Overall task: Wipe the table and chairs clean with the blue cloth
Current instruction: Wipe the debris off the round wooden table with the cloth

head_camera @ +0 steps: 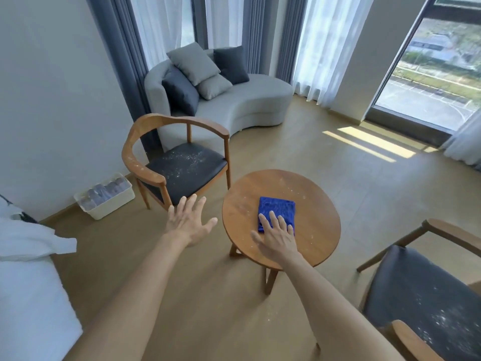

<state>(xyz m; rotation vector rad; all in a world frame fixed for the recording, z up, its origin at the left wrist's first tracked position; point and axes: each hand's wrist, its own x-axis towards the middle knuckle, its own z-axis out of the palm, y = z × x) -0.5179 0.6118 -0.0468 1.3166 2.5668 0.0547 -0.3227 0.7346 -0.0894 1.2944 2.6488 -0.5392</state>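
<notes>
Head view: the round wooden tabletop (320, 246) sits right of centre, and the blue cloth (277, 208) lies folded into a flat pad on it, near its middle. The right hand (277, 237) comes in from 5 o'clock and rests on the near edge of the cloth, its fingers (273, 218) straight and slightly spread, flat on the fabric rather than curled round it. That flat press looks suited to sliding the pad across the wood, since an open palm spreads pressure over the whole fold. White specks and dust show on the tabletop at 12 and 1 o'clock of the cloth and along the rim, so wiping seems barely begun.

The left hand (188, 222) hangs in the air off the tabletop's 9 o'clock side, fingers spread wide and holding nothing; it probably serves for balance or is reaching toward the left chair (145, 155).

That chair stands at 10 o'clock of the tabletop, turned toward it, and its dark seat carries a scatter of white crumbs. A second chair (426, 295) at 4 o'clock shows the same debris on its seat. Both will need the cloth after the tabletop.

Beyond are a grey sofa (247, 102) at 12 o'clock, a white basket (109, 204) by the wall and a bed (31, 295) at 8 o'clock.
</notes>
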